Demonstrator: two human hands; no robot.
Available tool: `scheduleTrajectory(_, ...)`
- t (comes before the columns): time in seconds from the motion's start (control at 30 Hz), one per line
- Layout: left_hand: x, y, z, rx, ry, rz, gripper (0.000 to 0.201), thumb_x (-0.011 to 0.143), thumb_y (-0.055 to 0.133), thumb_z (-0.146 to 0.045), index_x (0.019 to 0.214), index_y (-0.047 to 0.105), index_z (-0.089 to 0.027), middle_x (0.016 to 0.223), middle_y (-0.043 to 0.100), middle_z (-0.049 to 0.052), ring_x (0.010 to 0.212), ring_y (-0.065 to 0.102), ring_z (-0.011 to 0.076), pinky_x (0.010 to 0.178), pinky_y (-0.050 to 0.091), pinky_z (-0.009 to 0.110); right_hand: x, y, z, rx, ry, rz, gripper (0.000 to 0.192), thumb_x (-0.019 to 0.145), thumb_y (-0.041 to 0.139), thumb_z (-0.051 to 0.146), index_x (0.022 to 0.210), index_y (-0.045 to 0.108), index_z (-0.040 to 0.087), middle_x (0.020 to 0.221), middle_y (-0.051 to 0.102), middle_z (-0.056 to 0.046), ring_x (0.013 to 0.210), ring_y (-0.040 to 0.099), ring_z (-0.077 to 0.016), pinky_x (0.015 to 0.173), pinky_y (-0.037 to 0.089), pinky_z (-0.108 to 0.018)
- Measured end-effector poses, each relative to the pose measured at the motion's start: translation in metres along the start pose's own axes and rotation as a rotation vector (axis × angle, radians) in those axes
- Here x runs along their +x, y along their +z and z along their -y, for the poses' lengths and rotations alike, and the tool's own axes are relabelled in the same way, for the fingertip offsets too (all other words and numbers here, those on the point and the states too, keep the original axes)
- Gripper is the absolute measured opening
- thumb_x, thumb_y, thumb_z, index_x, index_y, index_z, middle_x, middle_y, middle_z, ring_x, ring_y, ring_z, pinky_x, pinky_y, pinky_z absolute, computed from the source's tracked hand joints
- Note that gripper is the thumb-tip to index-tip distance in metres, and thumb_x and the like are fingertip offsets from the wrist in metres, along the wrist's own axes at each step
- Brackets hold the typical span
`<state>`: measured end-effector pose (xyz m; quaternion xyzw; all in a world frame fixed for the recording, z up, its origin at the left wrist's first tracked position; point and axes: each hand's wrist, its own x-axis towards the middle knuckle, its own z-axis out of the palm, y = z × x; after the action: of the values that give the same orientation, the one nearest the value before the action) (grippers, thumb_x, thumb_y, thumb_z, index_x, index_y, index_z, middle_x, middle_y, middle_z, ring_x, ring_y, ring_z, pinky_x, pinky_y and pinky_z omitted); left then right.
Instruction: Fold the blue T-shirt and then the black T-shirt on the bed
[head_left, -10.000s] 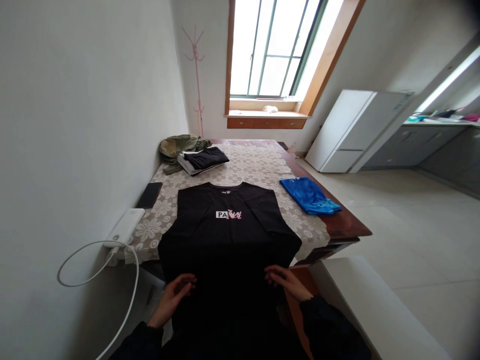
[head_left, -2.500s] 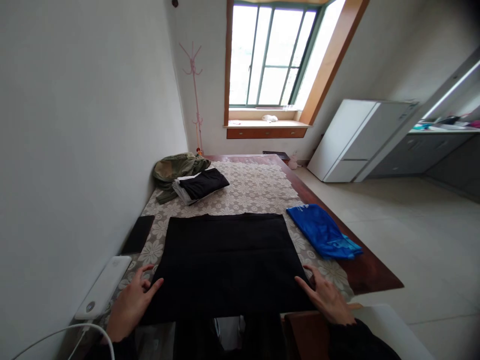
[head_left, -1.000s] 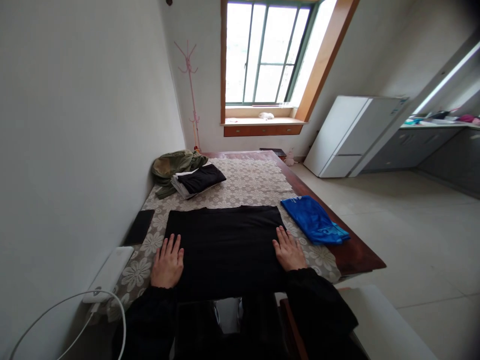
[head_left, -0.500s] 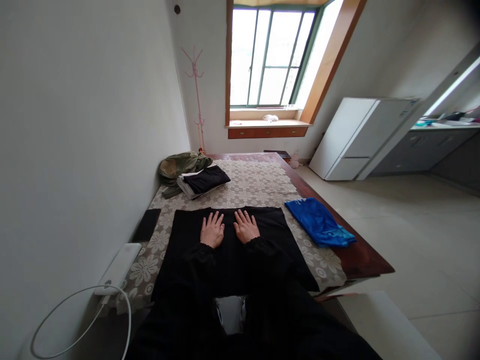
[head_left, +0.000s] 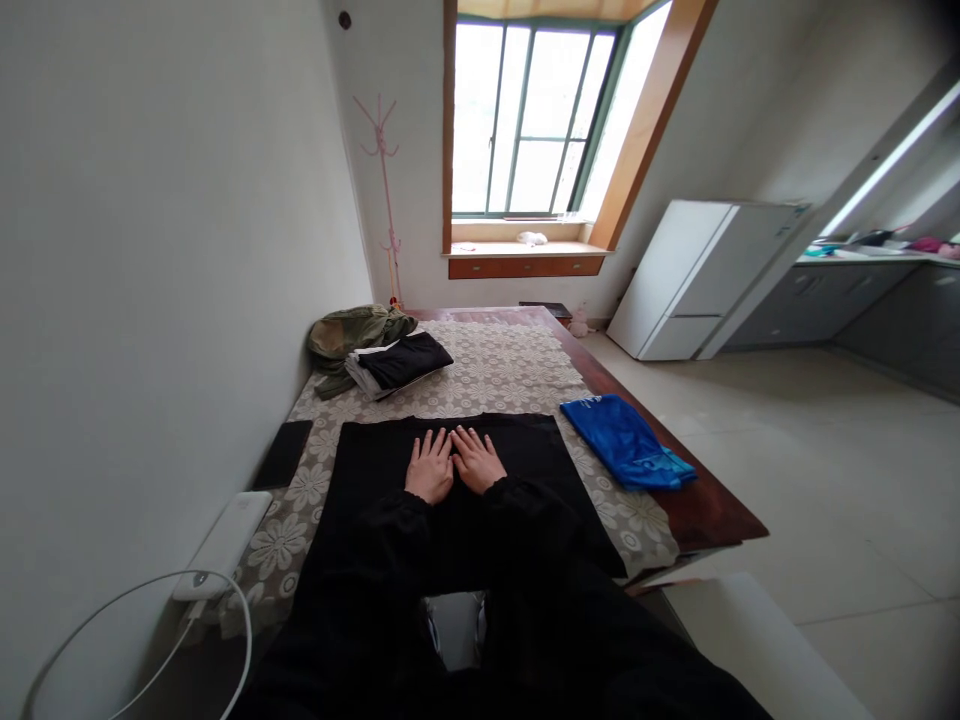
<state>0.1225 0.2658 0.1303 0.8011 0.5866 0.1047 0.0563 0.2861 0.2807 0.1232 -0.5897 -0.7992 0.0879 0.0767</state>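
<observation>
A black garment [head_left: 375,455] lies spread flat on the table in front of me; its exact kind is hard to tell. My left hand [head_left: 430,468] rests palm down on its upper middle, fingers stretched out. Right beside it, my right hand [head_left: 477,461] lies flat on the same cloth, with the fingertips of both hands close together. My dark sleeves cover much of the garment's lower part. Off to its right is a folded blue garment [head_left: 626,440]. Beyond it at the left sits a folded stack of black and grey clothes [head_left: 405,362].
A patterned tablecloth [head_left: 510,362] covers most of the wooden table [head_left: 701,508]. Against the left wall are an olive-green cloth bundle [head_left: 352,330], a dark flat object [head_left: 283,453] and a white power bank [head_left: 225,543] with a cable [head_left: 244,610]. A white chair-like surface [head_left: 754,640] stands at lower right.
My right hand has slid left toward my left hand, closing the gap between them. The whole view has shifted slightly; the black garment still lies flat.
</observation>
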Motion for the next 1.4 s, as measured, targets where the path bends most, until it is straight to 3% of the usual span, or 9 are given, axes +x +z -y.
scheduleTrajectory(0.1, -0.011, 0.001, 0.008, 0.010, -0.052, -0.048, 0.060, 0.101, 0.038, -0.032, 0.161, 0.038, -0.029, 0.167, 0.040, 0.004, 0.158, 0.028, 0.0279, 0.129, 0.020, 0.055, -0.006, 0.002, -0.007, -0.022, 0.076, 0.003, 0.061, 0.106, 0.034, 0.041, 0.164, 0.031, 0.025, 0.172, 0.027, -0.002, 0.159, 0.021, -0.0230, 0.129, 0.011, -0.049)
scheduleTrajectory(0.3, -0.071, -0.029, 0.098, 0.110, -0.339, -0.060, 0.060, 0.104, 0.031, -0.034, 0.160, 0.040, -0.017, 0.168, 0.037, 0.011, 0.158, 0.027, 0.0337, 0.128, 0.020, 0.057, -0.050, -0.029, -0.112, -0.120, 0.471, -0.031, 0.063, 0.107, 0.026, 0.042, 0.166, 0.028, 0.018, 0.173, 0.023, -0.006, 0.159, 0.018, -0.0271, 0.127, 0.015, -0.053)
scheduleTrajectory(0.37, -0.083, -0.027, 0.088, 0.111, -0.336, -0.058, 0.060, 0.105, 0.030, -0.035, 0.160, 0.041, -0.015, 0.169, 0.035, 0.012, 0.158, 0.025, 0.0364, 0.127, 0.019, 0.061, -0.062, -0.028, -0.104, -0.139, 0.492, -0.078, 0.063, 0.107, 0.028, 0.040, 0.165, 0.030, 0.015, 0.172, 0.022, -0.010, 0.159, 0.015, -0.0317, 0.127, 0.013, -0.058)
scheduleTrajectory(0.6, -0.102, 0.005, -0.015, 0.005, 0.052, -0.093, 0.060, 0.103, 0.040, -0.035, 0.162, 0.036, -0.029, 0.169, 0.037, 0.001, 0.158, 0.029, 0.0267, 0.129, 0.023, 0.051, -0.090, 0.021, 0.019, -0.034, 0.009, -0.063, 0.063, 0.103, 0.037, 0.042, 0.164, 0.033, 0.026, 0.171, 0.027, -0.001, 0.159, 0.020, -0.0250, 0.128, 0.016, -0.048)
scheduleTrajectory(0.87, -0.164, -0.037, 0.077, 0.132, -0.255, -0.137, 0.060, 0.103, 0.036, -0.036, 0.162, 0.038, -0.026, 0.167, 0.038, 0.006, 0.156, 0.031, 0.0320, 0.128, 0.014, 0.064, -0.157, -0.008, -0.108, -0.209, 0.459, -0.257, 0.063, 0.105, 0.030, 0.038, 0.163, 0.035, 0.014, 0.166, 0.037, -0.014, 0.155, 0.028, -0.0358, 0.124, 0.016, -0.066)
scheduleTrajectory(0.97, -0.163, -0.029, 0.050, 0.151, -0.270, -0.153, 0.059, 0.103, 0.035, -0.033, 0.160, 0.041, -0.021, 0.166, 0.040, 0.011, 0.157, 0.029, 0.0358, 0.126, 0.004, 0.071, -0.163, -0.006, -0.076, -0.227, 0.480, -0.342, 0.063, 0.106, 0.028, 0.035, 0.163, 0.032, 0.010, 0.167, 0.034, -0.017, 0.157, 0.023, -0.0378, 0.123, 0.005, -0.070)
scheduleTrajectory(1.1, -0.152, -0.011, -0.015, 0.064, -0.041, -0.117, 0.059, 0.103, 0.039, -0.035, 0.161, 0.040, -0.024, 0.167, 0.038, 0.006, 0.157, 0.030, 0.0311, 0.130, 0.014, 0.061, -0.155, 0.014, 0.025, -0.095, 0.050, -0.186, 0.061, 0.106, 0.033, 0.040, 0.164, 0.032, 0.024, 0.170, 0.030, -0.004, 0.158, 0.023, -0.0281, 0.129, 0.007, -0.056)
scheduleTrajectory(1.2, -0.157, -0.009, -0.023, 0.029, 0.026, -0.120, 0.057, 0.104, 0.041, -0.040, 0.159, 0.043, -0.027, 0.167, 0.039, 0.003, 0.156, 0.033, 0.0276, 0.130, 0.023, 0.052, -0.160, 0.022, 0.051, -0.053, -0.049, -0.157, 0.060, 0.106, 0.034, 0.042, 0.164, 0.033, 0.027, 0.170, 0.029, -0.001, 0.158, 0.023, -0.0267, 0.130, 0.006, -0.052)
scheduleTrajectory(1.4, -0.205, -0.022, 0.068, 0.042, -0.036, -0.270, 0.057, 0.102, 0.044, -0.043, 0.156, 0.049, -0.024, 0.158, 0.052, 0.007, 0.148, 0.047, 0.0284, 0.128, 0.027, 0.049, -0.199, 0.009, -0.057, -0.117, 0.233, -0.307, 0.064, 0.105, 0.035, 0.047, 0.162, 0.037, 0.020, 0.166, 0.038, -0.008, 0.154, 0.032, -0.0307, 0.127, 0.017, -0.055)
